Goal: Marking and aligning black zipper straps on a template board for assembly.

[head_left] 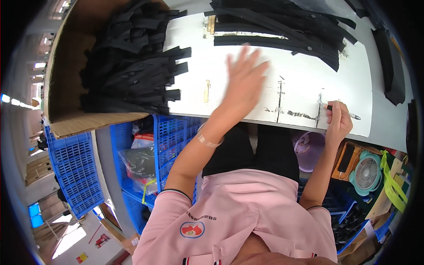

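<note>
- The left hand point(244, 81) hovers flat above the white worktable point(291, 84), fingers spread and straight, holding nothing; its outline is blurred.
- Its fingertips point toward 12 o'clock and stop just short of the long black strips point(282, 26) piled across the table's far side.
- The right hand point(338, 121) sits at the table's near edge, at about 3 o'clock from the left hand, fingers clamped around a pen point(349, 114) whose tip points to 3 o'clock.
- The pen lies just beside a dark mark that runs in from the near edge of the tabletop.
- Between the two hands the tabletop is bare white with a few dark scuffs, giving open room from the near edge up to the strip pile.
- At 9 o'clock from the left hand a cardboard box point(66, 88) rests at the table's left end, heaped with shorter black strips point(132, 62); some of them spill over onto the table.
- A small wooden piece point(206, 91) lies on the table just left of the left hand.
- Below the near edge stand blue plastic crates point(70, 168), and at 5 o'clock a purple basket point(308, 150) and a teal fan point(366, 173).
</note>
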`<state>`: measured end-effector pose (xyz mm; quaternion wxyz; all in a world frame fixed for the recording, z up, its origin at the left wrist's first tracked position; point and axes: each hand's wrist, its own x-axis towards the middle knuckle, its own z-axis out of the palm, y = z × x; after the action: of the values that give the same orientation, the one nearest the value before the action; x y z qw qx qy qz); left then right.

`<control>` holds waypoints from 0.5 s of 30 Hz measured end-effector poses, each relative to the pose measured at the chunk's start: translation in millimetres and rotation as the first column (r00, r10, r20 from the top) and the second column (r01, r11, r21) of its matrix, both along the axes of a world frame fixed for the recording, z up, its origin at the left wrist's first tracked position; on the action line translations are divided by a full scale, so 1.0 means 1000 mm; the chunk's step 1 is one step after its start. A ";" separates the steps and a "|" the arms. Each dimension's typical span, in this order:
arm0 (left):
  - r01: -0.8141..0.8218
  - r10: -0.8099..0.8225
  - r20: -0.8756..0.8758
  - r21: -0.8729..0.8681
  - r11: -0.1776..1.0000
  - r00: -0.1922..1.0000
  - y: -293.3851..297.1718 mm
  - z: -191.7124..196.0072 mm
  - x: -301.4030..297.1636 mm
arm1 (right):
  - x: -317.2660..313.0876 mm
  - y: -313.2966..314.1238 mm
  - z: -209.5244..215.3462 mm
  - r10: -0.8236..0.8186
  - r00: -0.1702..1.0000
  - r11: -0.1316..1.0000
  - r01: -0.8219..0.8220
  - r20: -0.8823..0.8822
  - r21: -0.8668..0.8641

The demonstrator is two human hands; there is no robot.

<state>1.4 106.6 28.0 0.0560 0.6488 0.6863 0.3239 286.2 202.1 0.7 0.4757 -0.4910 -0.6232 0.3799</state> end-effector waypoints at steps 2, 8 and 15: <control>-0.118 0.104 -0.150 -0.084 0.990 0.983 -0.052 0.002 -0.030 | -0.005 0.000 0.002 0.005 1.000 0.999 -0.005 0.000 -0.034; -0.436 0.280 -0.594 -0.134 0.890 0.754 -0.122 0.006 -0.102 | 0.010 0.004 0.017 -0.020 0.994 0.996 0.029 0.103 -0.089; -0.342 0.249 -0.595 -0.046 0.938 0.764 -0.142 0.003 -0.151 | -0.012 0.008 -0.007 0.028 0.996 0.998 -0.032 0.083 0.052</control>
<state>-149.2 -35.3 30.7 -0.1588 0.5934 0.7867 0.0619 273.9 209.7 -6.3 0.4567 -0.4841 -0.6594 0.3498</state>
